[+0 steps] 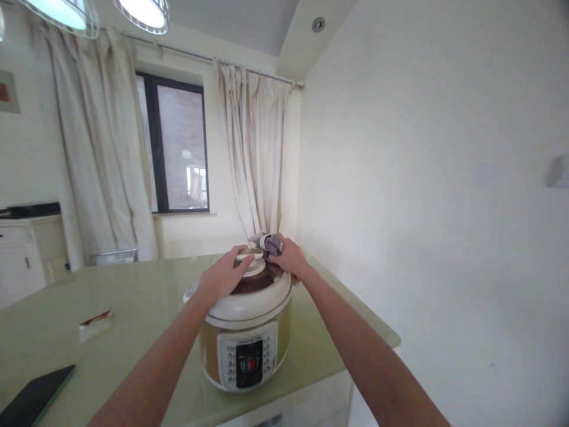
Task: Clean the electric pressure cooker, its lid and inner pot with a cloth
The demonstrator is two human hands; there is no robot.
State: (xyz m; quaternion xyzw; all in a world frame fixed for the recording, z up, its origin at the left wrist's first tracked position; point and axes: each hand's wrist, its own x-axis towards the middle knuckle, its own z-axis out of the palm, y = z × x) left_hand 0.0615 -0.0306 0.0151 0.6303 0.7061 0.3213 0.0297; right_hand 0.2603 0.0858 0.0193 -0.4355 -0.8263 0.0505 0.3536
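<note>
A cream and olive electric pressure cooker (246, 341) with a button panel on its front stands on the pale green table (133, 296). My left hand (222, 276) lies on its lid, fingers curled round the white knob (251, 261) at the top. My right hand (290, 258) is at the far right of the lid, closed on a crumpled grey cloth (270, 243) that presses against the lid's rim.
A small folded white packet (95, 325) lies on the table at the left, and a dark flat tablet (35, 394) sits at the near left corner. The table's right edge ends near a white wall (444, 207). Curtains and a window (180, 148) lie behind.
</note>
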